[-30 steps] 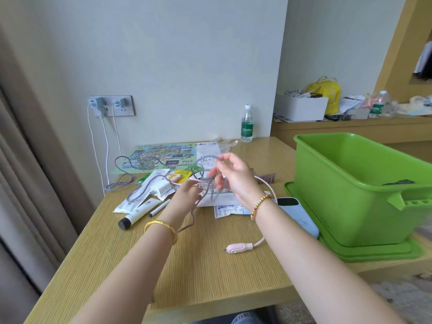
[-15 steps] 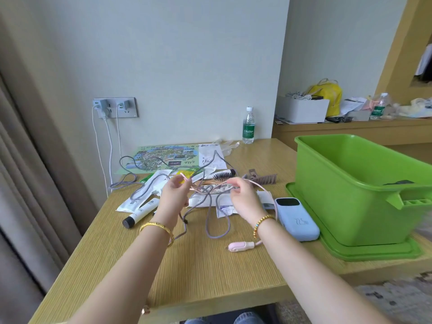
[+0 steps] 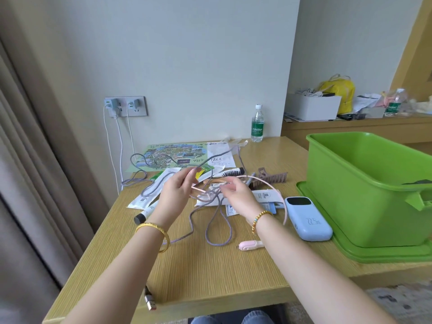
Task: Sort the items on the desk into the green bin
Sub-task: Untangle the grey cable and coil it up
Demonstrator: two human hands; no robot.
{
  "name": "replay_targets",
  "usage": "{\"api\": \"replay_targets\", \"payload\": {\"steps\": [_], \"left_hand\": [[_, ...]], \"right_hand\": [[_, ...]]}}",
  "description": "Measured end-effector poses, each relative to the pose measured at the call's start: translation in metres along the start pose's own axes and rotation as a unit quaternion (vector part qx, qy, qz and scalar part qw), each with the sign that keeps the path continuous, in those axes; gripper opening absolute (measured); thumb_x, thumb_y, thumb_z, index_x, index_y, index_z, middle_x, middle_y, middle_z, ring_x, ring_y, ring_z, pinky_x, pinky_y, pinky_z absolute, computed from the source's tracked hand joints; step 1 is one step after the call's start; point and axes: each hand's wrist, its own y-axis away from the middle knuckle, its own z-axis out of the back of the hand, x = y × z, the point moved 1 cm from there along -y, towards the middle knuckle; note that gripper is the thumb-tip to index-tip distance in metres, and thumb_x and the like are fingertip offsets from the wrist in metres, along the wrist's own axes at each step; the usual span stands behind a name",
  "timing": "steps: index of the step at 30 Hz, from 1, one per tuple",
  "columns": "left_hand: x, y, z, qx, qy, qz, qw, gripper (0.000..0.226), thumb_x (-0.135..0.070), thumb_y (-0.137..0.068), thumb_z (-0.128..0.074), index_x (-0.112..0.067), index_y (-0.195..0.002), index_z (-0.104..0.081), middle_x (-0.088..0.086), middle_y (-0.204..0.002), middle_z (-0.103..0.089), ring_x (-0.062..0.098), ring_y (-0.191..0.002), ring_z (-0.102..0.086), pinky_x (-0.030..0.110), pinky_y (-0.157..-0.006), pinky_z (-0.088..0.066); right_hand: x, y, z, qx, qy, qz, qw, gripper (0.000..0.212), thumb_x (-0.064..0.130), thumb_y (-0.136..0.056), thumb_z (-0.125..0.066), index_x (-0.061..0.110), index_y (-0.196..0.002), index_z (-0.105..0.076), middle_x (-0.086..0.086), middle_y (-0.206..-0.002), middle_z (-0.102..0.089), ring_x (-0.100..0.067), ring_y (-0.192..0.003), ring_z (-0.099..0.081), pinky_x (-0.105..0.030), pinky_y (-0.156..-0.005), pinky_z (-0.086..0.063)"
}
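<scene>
Both hands hover above the middle of the wooden surface (image 3: 210, 272), working a tangle of cords. The left hand (image 3: 174, 195) pinches the grey braided cable (image 3: 218, 230) between thumb and fingertips near its top, and the right hand (image 3: 238, 197) has its fingers curled around the knot where that cable crosses the pink cable (image 3: 264, 183). From the hands the grey cable hangs in loops toward the near edge, its long run stretching from the far left of the surface down to a USB plug (image 3: 149, 301) that points off the near edge. The pink cable arcs rightward from the knot, curves down past the blue power bank (image 3: 307, 218), and ends in a pink plug (image 3: 250, 245) lying flat, its tip pointing left. The power bank lies with its long axis running from far-left to near-right, just beside the green bin (image 3: 364, 197), which stands upright on its green lid (image 3: 385, 253) at the right side.
</scene>
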Motion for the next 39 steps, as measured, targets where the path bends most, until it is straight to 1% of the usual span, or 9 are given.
{"api": "replay_targets", "payload": {"steps": [8, 12, 15, 18, 21, 24, 28, 33, 39], "left_hand": [[-0.002, -0.001, 0.005, 0.033, 0.123, 0.111, 0.986, 0.035, -0.028, -0.101, -0.035, -0.013, -0.084, -0.062, -0.008, -0.047, -0.051, 0.008, -0.040, -0.045, 0.015, -0.042, -0.039], [-0.001, 0.004, 0.007, 0.238, 0.078, 0.171, 0.953, 0.035, -0.030, -0.098, -0.041, -0.014, -0.084, -0.069, -0.004, -0.057, -0.053, 0.011, -0.046, -0.049, 0.020, -0.049, -0.041], [0.001, 0.014, -0.001, 0.349, -0.019, 0.146, 0.925, 0.031, -0.034, -0.096, -0.044, -0.021, -0.092, -0.072, -0.008, -0.069, -0.060, 0.007, -0.061, -0.055, 0.019, -0.060, -0.048], [0.004, 0.017, -0.008, 0.287, -0.054, 0.153, 0.944, 0.036, -0.036, -0.097, -0.041, -0.019, -0.090, -0.071, -0.008, -0.070, -0.060, 0.007, -0.063, -0.056, 0.018, -0.062, -0.050], [0.015, 0.010, -0.009, 0.145, -0.152, 0.201, 0.957, 0.047, -0.044, -0.096, -0.037, -0.011, -0.079, -0.065, 0.003, -0.066, -0.056, 0.016, -0.058, -0.050, 0.027, -0.062, -0.045], [0.026, 0.007, -0.010, 0.087, -0.185, 0.265, 0.942, 0.053, -0.053, -0.093, -0.037, -0.005, -0.083, -0.056, 0.007, -0.064, -0.053, 0.019, -0.056, -0.047, 0.027, -0.053, -0.038], [0.040, 0.006, -0.012, -0.013, -0.110, 0.290, 0.951, 0.028, -0.027, -0.091, -0.052, -0.006, -0.103, -0.037, 0.010, -0.074, -0.055, 0.022, -0.059, -0.048, 0.030, -0.057, -0.040], [0.050, 0.010, -0.015, 0.059, -0.174, 0.196, 0.963, 0.032, -0.006, -0.094, -0.036, -0.012, -0.117, -0.056, 0.003, -0.099, -0.069, 0.021, -0.084, -0.059, 0.026, -0.069, -0.045], [0.049, 0.019, -0.015, 0.109, -0.274, 0.121, 0.948, 0.033, -0.014, -0.097, -0.039, -0.020, -0.122, -0.060, 0.004, -0.118, -0.063, 0.022, -0.104, -0.059, 0.021, -0.076, -0.039]], "right_hand": [[0.005, 0.011, -0.010, -0.005, 0.095, 0.054, 0.994, 0.030, 0.020, -0.094, -0.046, 0.018, -0.123, -0.052, -0.001, -0.115, -0.058, -0.012, -0.098, -0.054, -0.027, -0.086, -0.046], [0.018, 0.017, -0.011, 0.054, -0.113, 0.042, 0.991, 0.028, 0.021, -0.095, -0.048, 0.016, -0.121, -0.057, 0.001, -0.119, -0.061, -0.008, -0.105, -0.055, -0.023, -0.085, -0.045], [0.025, 0.015, -0.006, 0.045, -0.312, -0.007, 0.949, 0.014, 0.022, -0.095, -0.048, 0.017, -0.093, -0.061, -0.001, -0.089, -0.066, -0.012, -0.085, -0.060, -0.028, -0.079, -0.045], [0.023, 0.011, 0.000, -0.052, -0.297, -0.067, 0.951, 0.018, 0.013, -0.097, -0.043, 0.010, -0.084, -0.054, 0.000, -0.061, -0.047, -0.008, -0.045, -0.044, -0.019, -0.044, -0.040], [0.014, 0.008, 0.006, -0.100, -0.217, -0.122, 0.963, 0.025, 0.008, -0.099, -0.026, 0.006, -0.116, -0.044, -0.003, -0.067, -0.045, -0.011, -0.045, -0.034, -0.014, -0.028, -0.023], [0.004, 0.013, 0.015, -0.082, -0.121, -0.132, 0.980, 0.060, -0.002, -0.094, -0.025, 0.025, -0.146, -0.012, -0.012, -0.090, -0.053, -0.013, -0.048, -0.035, -0.019, -0.034, -0.027], [-0.007, 0.020, 0.023, -0.094, 0.120, -0.013, 0.988, 0.078, -0.003, -0.093, -0.032, 0.038, -0.146, 0.007, -0.006, -0.110, -0.051, -0.017, -0.051, -0.042, -0.028, -0.046, -0.034], [-0.007, 0.013, 0.013, -0.135, 0.175, 0.065, 0.973, 0.060, 0.016, -0.096, -0.044, 0.019, -0.146, -0.012, -0.006, -0.105, -0.049, -0.017, -0.063, -0.053, -0.031, -0.053, -0.043], [-0.009, 0.002, -0.015, 0.006, 0.226, -0.001, 0.974, 0.041, 0.034, -0.089, -0.054, 0.013, -0.123, -0.044, -0.004, -0.107, -0.059, -0.024, -0.093, -0.060, -0.035, -0.078, -0.048]]}}
